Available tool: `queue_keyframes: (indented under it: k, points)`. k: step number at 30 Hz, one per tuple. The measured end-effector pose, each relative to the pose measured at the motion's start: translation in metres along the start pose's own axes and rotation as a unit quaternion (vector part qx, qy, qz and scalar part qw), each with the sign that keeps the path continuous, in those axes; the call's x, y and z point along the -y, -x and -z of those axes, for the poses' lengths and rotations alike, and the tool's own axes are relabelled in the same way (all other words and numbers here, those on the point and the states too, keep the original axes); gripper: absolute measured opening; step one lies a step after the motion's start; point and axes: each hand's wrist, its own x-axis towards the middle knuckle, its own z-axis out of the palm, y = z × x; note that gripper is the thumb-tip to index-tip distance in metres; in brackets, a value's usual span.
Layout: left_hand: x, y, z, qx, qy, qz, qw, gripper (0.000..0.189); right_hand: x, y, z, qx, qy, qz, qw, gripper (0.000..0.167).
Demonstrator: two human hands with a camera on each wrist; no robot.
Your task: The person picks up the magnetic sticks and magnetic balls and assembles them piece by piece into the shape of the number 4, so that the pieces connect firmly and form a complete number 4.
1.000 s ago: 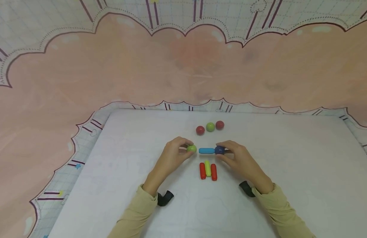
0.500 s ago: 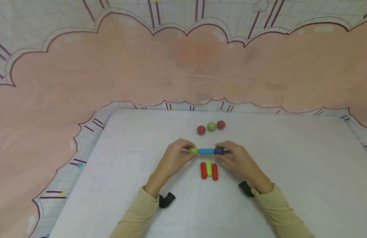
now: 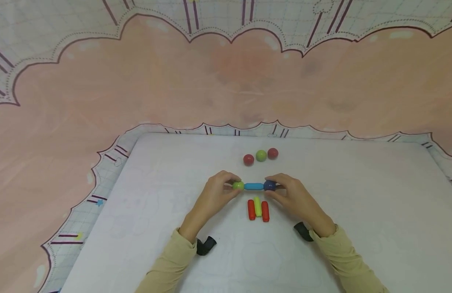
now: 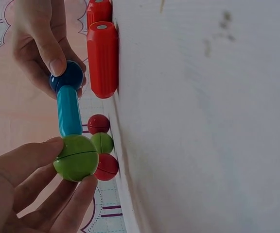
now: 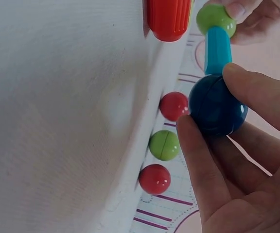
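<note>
My left hand (image 3: pixel 216 190) pinches a green ball (image 4: pixel 76 158) between thumb and fingertips. A light blue ridged rod (image 3: pixel 253 186) runs from that ball across to a dark blue ball (image 5: pixel 218 105), with both balls against its ends. The dark blue ball is pinched by my right hand (image 3: pixel 292 194). In the head view the joined piece lies level, side to side, between the two hands. Just in front of it are two red rods (image 3: pixel 251 209) with a yellow-green rod (image 3: pixel 257 207) between them; the left wrist view shows a round metallic spot on a red rod's end.
Beyond the hands, a red ball (image 3: pixel 249 160), a green ball (image 3: pixel 261 155) and another red ball (image 3: pixel 273 153) sit in a row on the white table (image 3: pixel 189 152). Black straps (image 3: pixel 206 245) hang at both sleeves. A patterned cloth (image 3: pixel 174 89) spreads behind the table.
My left hand has moved slightly right, bringing the green ball against the free end of the light blue rod; the gap between them has closed. The right hand keeps its hold on the dark blue ball.
</note>
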Motion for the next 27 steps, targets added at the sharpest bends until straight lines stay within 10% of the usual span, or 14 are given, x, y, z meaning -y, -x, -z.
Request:
queue_keyframes:
  k: [27]
  points:
    - [0.003,-0.006,-0.006,0.034,-0.026,0.007,0.9991,0.024,-0.012,-0.005,-0.007,0.030,0.007,-0.021,0.9993,0.039]
